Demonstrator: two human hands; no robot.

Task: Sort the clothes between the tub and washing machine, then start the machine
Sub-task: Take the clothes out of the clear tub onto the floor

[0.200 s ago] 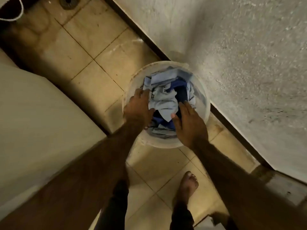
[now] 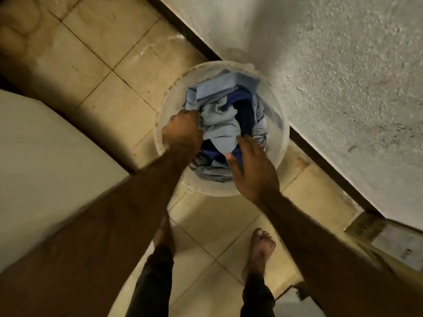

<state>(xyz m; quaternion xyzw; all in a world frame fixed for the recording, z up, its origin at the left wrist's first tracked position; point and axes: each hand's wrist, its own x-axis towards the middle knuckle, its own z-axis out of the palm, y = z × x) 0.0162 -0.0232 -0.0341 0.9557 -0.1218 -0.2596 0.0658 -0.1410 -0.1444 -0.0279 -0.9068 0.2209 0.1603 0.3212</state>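
My left grip (image 2: 183, 131) is curled into the pale blue clothes (image 2: 219, 126), bunching them at the left side of the white tub (image 2: 280, 143). My right grip (image 2: 251, 170) lies open, fingers straight, flat on the heap's near edge. The tub stands on the tiled floor (image 2: 96, 53).

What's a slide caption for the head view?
Left hand grips clothes in the white tub; right hand rests open on them.
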